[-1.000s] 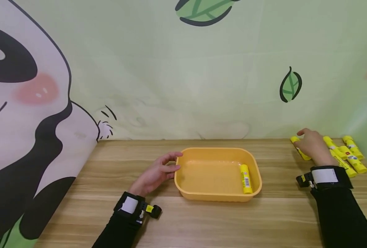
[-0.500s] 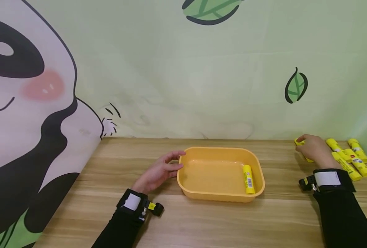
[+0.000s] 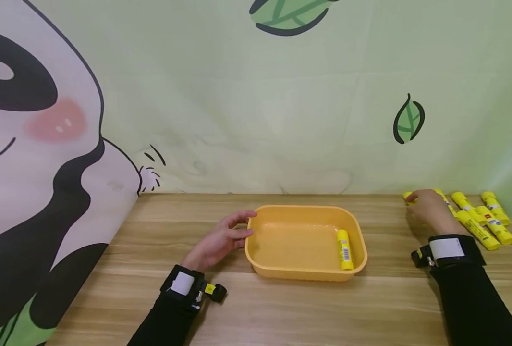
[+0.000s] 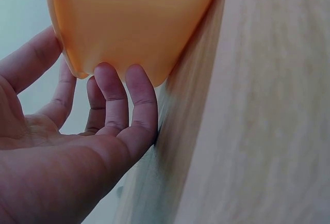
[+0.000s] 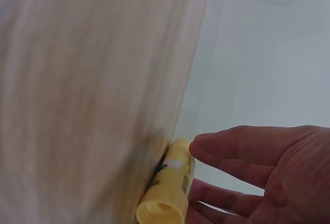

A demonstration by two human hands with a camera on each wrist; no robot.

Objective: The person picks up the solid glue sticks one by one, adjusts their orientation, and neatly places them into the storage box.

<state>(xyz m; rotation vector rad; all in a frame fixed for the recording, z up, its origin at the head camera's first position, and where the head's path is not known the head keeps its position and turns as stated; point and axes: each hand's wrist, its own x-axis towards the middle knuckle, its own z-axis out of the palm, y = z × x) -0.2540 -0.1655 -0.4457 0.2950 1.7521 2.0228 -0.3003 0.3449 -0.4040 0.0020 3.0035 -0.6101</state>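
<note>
An orange-yellow plastic tray (image 3: 295, 275) stands on the wooden table. At its left end, my left hand (image 3: 217, 242) grips it, one digit over the rim and curled fingers (image 4: 143, 92) against the outer wall. One yellow glue stick (image 3: 344, 250) lies inside along the right end. At the far right, my right hand (image 3: 431, 211) holds another glue stick (image 5: 172, 188) low over the table, thumb at its far end; in the head view the hand covers most of it.
Several more yellow glue sticks (image 3: 478, 230) lie to the right of my right hand, near the side wall, one partly behind the hand. A pale green backdrop (image 3: 238, 120) with a panda and leaves rises from the table's far edge.
My right hand has closed around the glue stick and shifted slightly left with it, uncovering another stick behind it. My left hand and the tray have stayed put.
</note>
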